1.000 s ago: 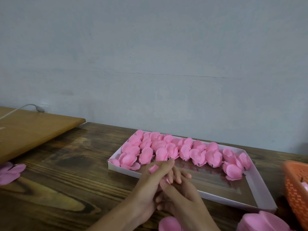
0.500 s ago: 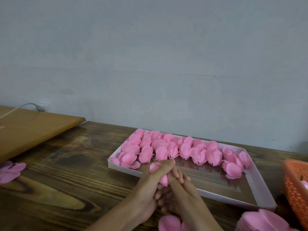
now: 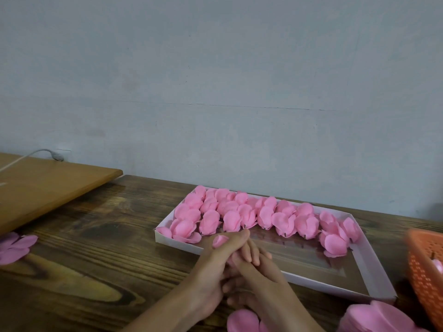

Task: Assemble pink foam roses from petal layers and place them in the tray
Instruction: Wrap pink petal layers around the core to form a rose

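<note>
Soft, even, rather dim light leaves only faint shadows beneath the hands (image 3: 236,257), and the dark surface (image 3: 96,259) left of them shows a dull sheen. The orange basket (image 3: 426,271) far to their right is smeared with blur, while the hands themselves look fairly sharp.

We see only a sliver of the foam rose (image 3: 219,240), pinched under the thumb of the left hand (image 3: 211,267); the rest is buried between the two hands, and we cannot tell whether the right hand (image 3: 261,271) grips it too, as its fingertips tuck behind the left. The hands cover part of the near wall of the tray (image 3: 335,285). The orange basket (image 3: 426,271) is blurred and cut by the right edge, with something pink inside that we cannot identify. The petal stack (image 3: 374,317) and a loose petal (image 3: 242,321) run off the bottom edge, and more petals (image 3: 14,245), the cable (image 3: 28,155) and the lighter board (image 3: 48,188) run off the left.
</note>
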`<state>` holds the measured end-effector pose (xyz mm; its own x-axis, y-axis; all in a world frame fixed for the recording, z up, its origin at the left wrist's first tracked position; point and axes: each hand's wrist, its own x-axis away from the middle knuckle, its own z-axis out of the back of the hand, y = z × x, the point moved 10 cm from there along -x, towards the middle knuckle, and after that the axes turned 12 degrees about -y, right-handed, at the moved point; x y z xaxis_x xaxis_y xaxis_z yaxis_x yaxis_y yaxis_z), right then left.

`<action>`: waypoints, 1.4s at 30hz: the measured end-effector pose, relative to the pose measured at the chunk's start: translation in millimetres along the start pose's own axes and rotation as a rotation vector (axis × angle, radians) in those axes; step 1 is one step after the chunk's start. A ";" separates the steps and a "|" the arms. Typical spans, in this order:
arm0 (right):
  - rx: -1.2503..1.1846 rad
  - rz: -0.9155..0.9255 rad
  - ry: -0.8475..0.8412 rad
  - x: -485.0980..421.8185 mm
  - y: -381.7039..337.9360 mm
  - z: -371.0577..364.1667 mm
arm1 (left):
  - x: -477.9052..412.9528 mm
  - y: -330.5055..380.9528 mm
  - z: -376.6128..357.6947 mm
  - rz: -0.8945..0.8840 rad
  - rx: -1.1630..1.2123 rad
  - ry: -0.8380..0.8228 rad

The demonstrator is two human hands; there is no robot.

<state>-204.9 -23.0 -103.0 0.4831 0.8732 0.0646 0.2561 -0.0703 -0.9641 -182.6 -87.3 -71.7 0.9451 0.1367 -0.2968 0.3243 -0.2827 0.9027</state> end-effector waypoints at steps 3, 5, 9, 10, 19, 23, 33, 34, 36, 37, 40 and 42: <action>0.069 -0.055 -0.004 -0.9 3.0 -1.0 | -1.2 -2.0 0.0 -0.003 0.018 -0.012; 0.196 -0.067 -0.015 -0.3 -1.4 -1.1 | -1.6 -4.4 2.9 0.001 0.034 -0.009; 0.748 0.027 -0.137 12.8 -35.3 -7.0 | -5.5 -2.7 16.7 -0.048 0.112 0.055; 1.007 0.031 -0.155 16.0 -41.1 -7.6 | -5.4 0.9 23.7 -0.070 0.068 0.097; 1.525 -0.132 -0.332 21.4 -33.2 -20.9 | 3.2 21.0 61.8 -0.163 -0.426 0.353; 1.558 -0.074 -0.316 19.5 -33.6 -19.9 | 4.3 19.7 60.7 -0.194 -0.490 0.367; 1.554 0.039 -0.255 17.2 -43.2 -15.0 | 5.5 20.9 59.1 -0.239 -0.564 0.386; 1.544 0.050 -0.244 17.5 -44.7 -14.2 | 5.3 20.7 59.0 -0.241 -0.562 0.382; 1.536 0.066 -0.228 17.7 -47.0 -13.9 | 5.2 20.7 58.6 -0.245 -0.564 0.377; 1.532 0.075 -0.228 17.6 -48.0 -15.0 | 5.1 20.5 58.5 -0.245 -0.561 0.374; 1.450 0.109 -0.210 18.5 -53.8 -14.0 | 4.4 21.4 57.8 -0.246 -0.539 0.374; 1.288 0.091 -0.192 18.1 -56.2 -7.1 | 3.6 22.6 57.5 -0.255 -0.541 0.379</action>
<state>-204.7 -6.7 -45.9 0.3025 0.9517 0.0521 -0.8038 0.2841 -0.5227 -169.6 -147.8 -70.3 0.7317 0.4845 -0.4795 0.3759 0.3000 0.8768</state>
